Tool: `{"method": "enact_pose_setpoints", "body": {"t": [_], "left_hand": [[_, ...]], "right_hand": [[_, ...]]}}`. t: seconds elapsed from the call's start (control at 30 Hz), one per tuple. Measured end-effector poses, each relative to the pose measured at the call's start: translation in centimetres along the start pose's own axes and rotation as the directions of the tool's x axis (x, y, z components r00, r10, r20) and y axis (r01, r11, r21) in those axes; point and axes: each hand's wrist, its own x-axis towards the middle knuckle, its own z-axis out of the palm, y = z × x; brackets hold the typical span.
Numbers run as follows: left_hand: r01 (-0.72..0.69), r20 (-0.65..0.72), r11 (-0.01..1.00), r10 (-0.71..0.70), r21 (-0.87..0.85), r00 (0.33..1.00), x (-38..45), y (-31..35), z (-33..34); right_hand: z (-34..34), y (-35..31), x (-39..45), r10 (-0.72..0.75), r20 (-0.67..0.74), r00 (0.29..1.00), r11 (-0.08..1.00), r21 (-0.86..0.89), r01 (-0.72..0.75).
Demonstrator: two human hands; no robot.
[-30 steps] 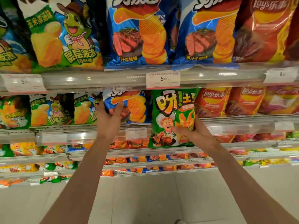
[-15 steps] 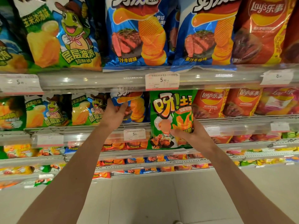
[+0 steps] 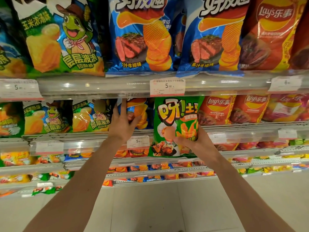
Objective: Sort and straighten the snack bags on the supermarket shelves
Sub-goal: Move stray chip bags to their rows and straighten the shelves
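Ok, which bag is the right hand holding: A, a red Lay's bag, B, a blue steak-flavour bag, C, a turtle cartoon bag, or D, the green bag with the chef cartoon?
D: the right hand grips the lower right edge of the green chef bag, held in front of the shelf edge.

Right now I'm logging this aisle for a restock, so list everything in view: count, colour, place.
Steak chip bags: two, blue, top shelf centre.
Turtle bag: one, green and blue, top shelf left.
Lay's bag: one, red, top shelf right.
Green fries bag: one, held before second shelf.
Blue bag: one, second shelf, under left hand.
Price tag: white, top rail.
Left hand: spread on blue bag.
Right hand: gripping green fries bag.
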Motion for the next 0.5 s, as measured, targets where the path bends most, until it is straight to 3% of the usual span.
{"method": "enact_pose_setpoints", "body": {"t": [0.23, 0.4, 0.5], "left_hand": [[0.001, 0.072, 0.995, 0.006, -0.095, 0.997, 0.0, 0.0, -1.4], [-0.077, -0.208, 0.966, 0.025, -0.246, 0.978, -3.9, 0.3, -3.0], [-0.052, -0.344, 0.910, -0.102, -0.411, 0.934, -7.6, 0.6, -4.2]], "right_hand": [[0.5, -0.5, -0.8, 0.011, 0.005, 1.000, 0.999, 0.043, -0.011], [0.7, -1.4, -2.1, -0.002, 0.028, 1.000, 0.999, 0.036, 0.001], [0.7, -1.5, -2.8, 0.012, 0.038, 0.999, 0.999, 0.039, -0.014]]}}
